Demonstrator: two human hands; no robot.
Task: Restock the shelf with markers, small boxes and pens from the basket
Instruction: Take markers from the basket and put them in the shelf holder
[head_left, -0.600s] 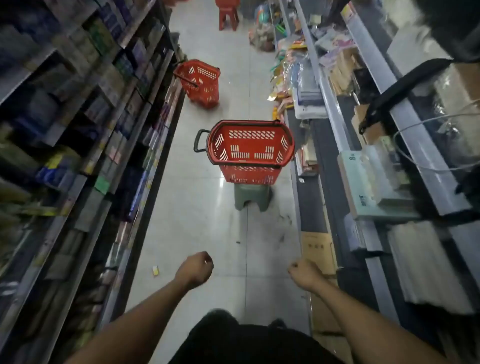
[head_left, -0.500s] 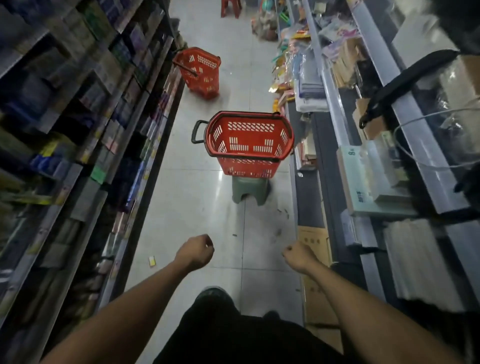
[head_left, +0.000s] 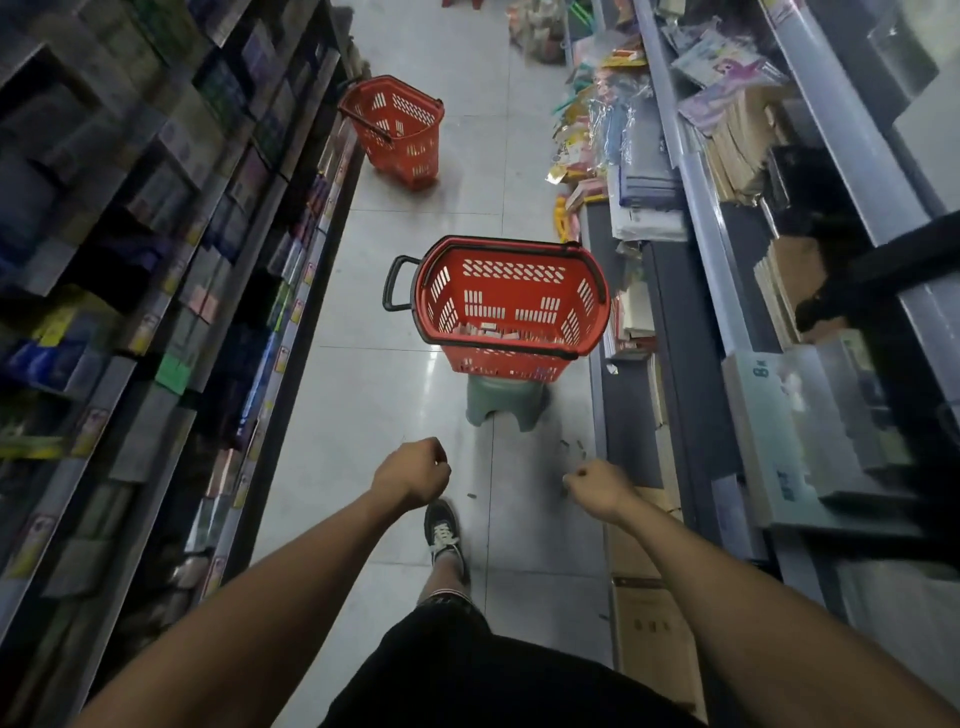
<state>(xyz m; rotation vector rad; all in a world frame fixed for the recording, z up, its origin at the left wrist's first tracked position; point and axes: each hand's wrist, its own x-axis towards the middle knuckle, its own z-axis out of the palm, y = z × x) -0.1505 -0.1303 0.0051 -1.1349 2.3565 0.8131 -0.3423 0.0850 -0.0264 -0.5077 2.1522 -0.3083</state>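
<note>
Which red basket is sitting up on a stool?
The nearer basket, just ahead of the hands, sits on a green stool. The far basket stands on the floor.

Open floor lies ahead; basket on stool blocks the right.

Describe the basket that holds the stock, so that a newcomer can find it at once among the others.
Look along the tiled aisle floor between the two shelf rows. In the middle, near the right shelving, a red basket sits on a small green stool. The other red basket stands farther off on the floor, by the left shelves.
</note>
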